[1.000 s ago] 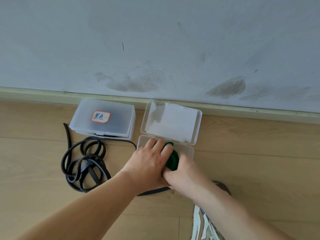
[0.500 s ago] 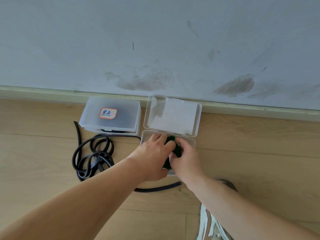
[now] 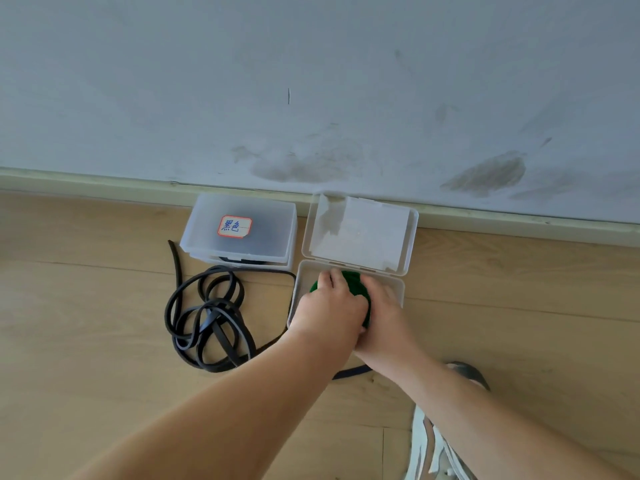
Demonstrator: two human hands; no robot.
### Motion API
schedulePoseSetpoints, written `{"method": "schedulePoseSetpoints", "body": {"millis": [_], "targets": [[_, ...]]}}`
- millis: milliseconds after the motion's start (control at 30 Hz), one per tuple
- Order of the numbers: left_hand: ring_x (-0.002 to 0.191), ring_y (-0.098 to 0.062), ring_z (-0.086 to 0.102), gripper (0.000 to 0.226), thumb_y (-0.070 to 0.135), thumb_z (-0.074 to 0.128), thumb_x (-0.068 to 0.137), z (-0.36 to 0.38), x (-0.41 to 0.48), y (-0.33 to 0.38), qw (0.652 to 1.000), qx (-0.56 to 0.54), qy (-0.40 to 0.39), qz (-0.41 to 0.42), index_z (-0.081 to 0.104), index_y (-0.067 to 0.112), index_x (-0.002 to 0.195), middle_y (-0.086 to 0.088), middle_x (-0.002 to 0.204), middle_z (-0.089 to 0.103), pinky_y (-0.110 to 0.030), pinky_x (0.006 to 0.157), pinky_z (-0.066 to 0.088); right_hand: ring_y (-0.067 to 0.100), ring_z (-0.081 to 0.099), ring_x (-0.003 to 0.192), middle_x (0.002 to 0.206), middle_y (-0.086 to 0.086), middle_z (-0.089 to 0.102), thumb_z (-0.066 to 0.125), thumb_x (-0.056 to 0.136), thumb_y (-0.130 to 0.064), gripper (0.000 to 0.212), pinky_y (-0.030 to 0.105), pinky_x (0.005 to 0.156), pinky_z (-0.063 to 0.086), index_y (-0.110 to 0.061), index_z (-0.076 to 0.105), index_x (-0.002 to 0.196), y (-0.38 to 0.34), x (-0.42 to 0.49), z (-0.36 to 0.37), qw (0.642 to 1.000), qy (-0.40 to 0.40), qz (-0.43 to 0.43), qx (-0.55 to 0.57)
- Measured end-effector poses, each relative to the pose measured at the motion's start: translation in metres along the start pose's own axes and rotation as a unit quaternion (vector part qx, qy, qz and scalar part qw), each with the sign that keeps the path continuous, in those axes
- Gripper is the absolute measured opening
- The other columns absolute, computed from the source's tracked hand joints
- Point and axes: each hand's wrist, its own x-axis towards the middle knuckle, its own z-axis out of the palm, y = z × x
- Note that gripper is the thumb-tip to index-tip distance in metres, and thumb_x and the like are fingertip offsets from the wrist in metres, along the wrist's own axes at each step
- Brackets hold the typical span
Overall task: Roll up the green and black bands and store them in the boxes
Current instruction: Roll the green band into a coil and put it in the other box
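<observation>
The rolled green band [image 3: 354,287] lies flat inside the open clear box [image 3: 398,287], whose lid [image 3: 360,233] leans back against the wall. My left hand [image 3: 329,308] and my right hand [image 3: 382,313] both press down on the roll and hide most of it. A loose black band [image 3: 207,320] lies tangled on the floor to the left. One end of it runs into the closed clear box [image 3: 242,230] with a red-edged label.
The two boxes stand side by side against a skirting board [image 3: 104,183] and a scuffed white wall. The floor is light wood. A shoe [image 3: 436,445] shows at the bottom right, below my right forearm.
The green roll has gone from upright between my hands to lying flat in the open box, with both hands lower and further into it. The view has shifted left.
</observation>
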Motion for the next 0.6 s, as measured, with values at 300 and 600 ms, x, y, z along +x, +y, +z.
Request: {"method": "schedulePoseSetpoints", "body": {"millis": [300, 600], "targets": [[0.112, -0.023, 0.072, 0.039, 0.046, 0.083, 0.079, 0.050, -0.041, -0.054, 0.994, 0.023, 0.106, 0.026, 0.081, 0.012, 0.097, -0.012, 0.122, 0.074, -0.055, 0.099, 0.054, 0.017, 0.050, 0.130, 0.140, -0.006, 0.050, 0.084, 0.080, -0.014, 0.077, 0.035, 0.107, 0.044, -0.036, 0.043, 0.141, 0.007, 0.007, 0.004, 0.997, 0.022, 0.063, 0.032], [0.099, -0.030, 0.066, 0.030, 0.026, 0.060, 0.103, 0.023, -0.007, -0.042, 0.995, 0.087, 0.026, 0.038, 0.066, 0.009, 0.127, -0.014, 0.120, 0.060, -0.038, 0.076, 0.049, 0.018, 0.055, 0.122, 0.138, -0.006, 0.048, 0.085, 0.078, -0.009, 0.080, 0.041, 0.101, 0.056, -0.046, 0.043, 0.135, -0.001, 0.009, 0.003, 0.989, 0.025, 0.109, 0.100]]}}
